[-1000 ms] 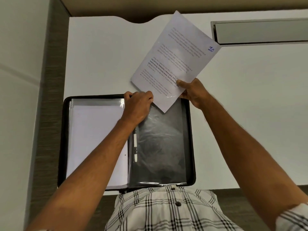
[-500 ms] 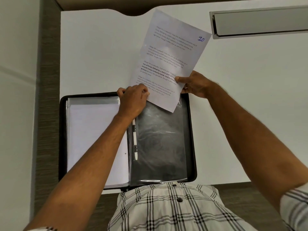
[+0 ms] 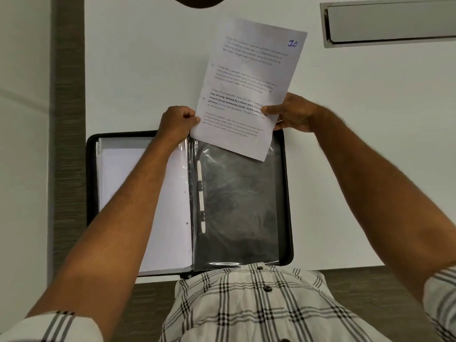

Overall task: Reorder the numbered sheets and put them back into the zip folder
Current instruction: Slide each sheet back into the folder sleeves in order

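This looks like an office, or at least a desk workspace. There's a plain white table (image 3: 370,169) with a curved cable cutout (image 3: 199,1) at its far edge, and a long metal-framed recess (image 3: 389,23) near the far right corner, possibly a cable tray. Grey wood-grain flooring (image 3: 67,95) runs beside it.

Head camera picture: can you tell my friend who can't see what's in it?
Two hands, left and right, hold a printed sheet marked 10 above an open black zip folder on a white table. White pages lie in the folder's left half.
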A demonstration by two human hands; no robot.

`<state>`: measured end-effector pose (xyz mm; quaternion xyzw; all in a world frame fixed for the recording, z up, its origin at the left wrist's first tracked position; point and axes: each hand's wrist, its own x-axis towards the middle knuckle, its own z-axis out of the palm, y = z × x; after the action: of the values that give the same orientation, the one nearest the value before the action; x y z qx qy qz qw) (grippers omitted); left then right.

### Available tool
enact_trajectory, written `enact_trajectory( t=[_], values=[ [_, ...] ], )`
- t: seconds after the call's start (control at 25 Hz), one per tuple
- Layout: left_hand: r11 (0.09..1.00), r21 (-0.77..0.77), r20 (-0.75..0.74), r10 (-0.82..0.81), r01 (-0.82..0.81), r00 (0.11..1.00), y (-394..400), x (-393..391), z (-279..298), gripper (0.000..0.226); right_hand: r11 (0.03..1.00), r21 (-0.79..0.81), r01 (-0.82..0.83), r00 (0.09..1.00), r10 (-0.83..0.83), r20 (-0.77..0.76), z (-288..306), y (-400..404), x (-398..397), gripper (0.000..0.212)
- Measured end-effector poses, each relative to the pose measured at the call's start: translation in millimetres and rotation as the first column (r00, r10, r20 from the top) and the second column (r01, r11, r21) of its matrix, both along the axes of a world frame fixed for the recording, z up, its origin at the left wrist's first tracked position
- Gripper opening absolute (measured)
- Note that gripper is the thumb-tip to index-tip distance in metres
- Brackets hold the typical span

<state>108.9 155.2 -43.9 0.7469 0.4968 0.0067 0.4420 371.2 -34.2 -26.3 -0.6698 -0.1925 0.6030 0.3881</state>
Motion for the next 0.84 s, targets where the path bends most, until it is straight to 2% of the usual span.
enact_trajectory(
  t=[0.08, 0.2, 0.36, 0.44, 0.56, 0.68, 0.84],
  values=[
    [0.996, 0.036, -0.049, -0.080, 0.082, 0.996, 1.0, -0.5, 0.5, 0.011, 0.999, -0.029, -0.031, 0.994, 0.034, 0.107, -0.2, 3.3, 0.4, 0.040],
    [0.993, 0.004, -0.067, -0.115, 0.115, 0.991, 4.9, 0.1, 2.6, 0.014, 0.997, -0.057, -0.059, 0.971, 0.071, 0.228, -0.2, 7.0, -0.5, 0.034],
    [0.980, -0.013, -0.161, -0.200, 0.201, 0.966, 14.5, -3.1, 2.8, 0.024, 0.984, -0.079, -0.162, 0.938, 0.178, 0.298, 2.1, 9.7, 0.7, 0.037],
    [0.979, -0.065, -0.143, -0.202, 0.194, 0.969, 15.8, -3.8, 5.0, 0.021, 0.974, -0.093, -0.206, 0.921, 0.225, 0.318, 2.3, 10.6, 1.6, 0.042],
    [0.986, -0.162, 0.015, -0.027, 0.029, 1.000, 10.1, 1.4, 7.4, 0.018, 0.966, -0.101, -0.236, 0.904, 0.257, 0.342, 2.1, 12.3, 2.3, 0.038],
    [0.967, -0.217, 0.115, 0.159, -0.131, 0.981, 6.4, 8.0, 5.2, 0.016, 0.947, -0.131, -0.292, 0.886, 0.319, 0.335, 2.1, 15.7, -0.1, 0.032],
    [0.959, -0.221, 0.125, 0.209, -0.178, 0.970, 6.5, 6.6, -2.1, 0.009, 0.901, -0.195, -0.388, 0.848, 0.431, 0.307, -0.8, 18.3, -2.9, 0.044]
  ],
)
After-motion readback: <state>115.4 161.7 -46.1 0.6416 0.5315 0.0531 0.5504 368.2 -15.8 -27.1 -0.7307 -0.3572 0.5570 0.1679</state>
